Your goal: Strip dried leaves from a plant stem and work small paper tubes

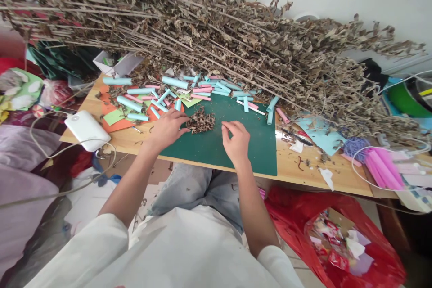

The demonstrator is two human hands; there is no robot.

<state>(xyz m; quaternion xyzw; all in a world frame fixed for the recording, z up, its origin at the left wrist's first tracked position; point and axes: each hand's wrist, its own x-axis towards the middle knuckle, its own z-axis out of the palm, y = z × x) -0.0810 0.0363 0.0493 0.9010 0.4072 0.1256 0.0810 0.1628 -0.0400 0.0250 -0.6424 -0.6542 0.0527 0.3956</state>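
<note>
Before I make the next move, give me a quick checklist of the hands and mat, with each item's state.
1. Dried leaf bits in one main pile on the green mat: ok.
2. Left hand at the pile: ok, at its left edge.
3. Right hand apart from the pile: ok, a gap shows.
4. Right fingertips holding nothing: cannot tell, too small to see.
5. Paper rolls all off the mat: not ok, some lie on its far part.
6. White cable away from both hands: ok, it loops to the left.
</note>
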